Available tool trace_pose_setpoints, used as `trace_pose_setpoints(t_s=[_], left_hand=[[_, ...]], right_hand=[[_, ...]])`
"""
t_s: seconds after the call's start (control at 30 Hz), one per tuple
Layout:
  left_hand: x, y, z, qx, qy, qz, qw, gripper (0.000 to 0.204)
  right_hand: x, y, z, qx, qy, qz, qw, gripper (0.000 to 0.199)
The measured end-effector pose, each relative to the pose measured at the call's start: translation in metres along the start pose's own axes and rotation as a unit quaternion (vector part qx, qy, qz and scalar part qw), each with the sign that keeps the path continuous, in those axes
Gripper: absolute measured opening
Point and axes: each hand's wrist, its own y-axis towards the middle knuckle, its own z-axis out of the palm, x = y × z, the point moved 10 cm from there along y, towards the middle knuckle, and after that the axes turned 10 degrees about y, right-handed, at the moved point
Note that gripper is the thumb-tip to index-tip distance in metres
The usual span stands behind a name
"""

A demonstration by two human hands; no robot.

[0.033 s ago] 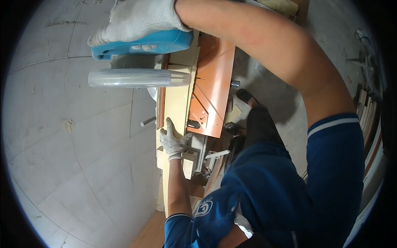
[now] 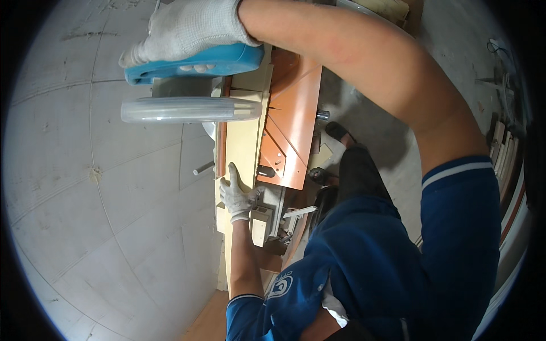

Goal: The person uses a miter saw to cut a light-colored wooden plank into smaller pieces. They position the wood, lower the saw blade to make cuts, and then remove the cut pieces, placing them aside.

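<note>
While the right hand (image 2: pixel 190 28) at eleven o'clock has its fingers wrapped round the teal handle (image 2: pixel 227 59), the left hand (image 2: pixel 239 200) at eight o'clock lies, fingers spread, on the cream strip (image 2: pixel 242 145), running towards twelve beneath the clear guard (image 2: pixel 170 111); apparently a saw cut, calling for a steady hold

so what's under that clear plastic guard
The cream board passes beneath the right end of the clear guard, showing on both sides. What lies under the board there is covered and cannot be seen.
</note>
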Motion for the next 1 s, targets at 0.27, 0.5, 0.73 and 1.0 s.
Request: trace_pose_setpoints(t_s=[0.27, 0.5, 0.73, 1.0], left_hand=[[-0.014, 0.002, 0.008, 0.06, -0.056, 0.046, 0.996, 0.128], [-0.005, 0.001, 0.015, 0.021, -0.062, 0.022, 0.998, 0.126], [-0.001, -0.002, 0.01, -0.037, -0.048, 0.01, 0.998, 0.116], [0.004, 0.002, 0.018, 0.02, -0.072, -0.014, 0.997, 0.117]], right_hand=[[-0.004, 0.008, -0.013, -0.059, -0.073, -0.055, 0.994, 0.065], [-0.011, -0.004, -0.011, -0.028, -0.035, -0.03, 0.999, 0.067], [-0.008, 0.004, 0.004, -0.008, -0.05, -0.013, 0.999, 0.065], [-0.003, -0.003, -0.008, -0.048, -0.104, -0.019, 0.993, 0.073]])
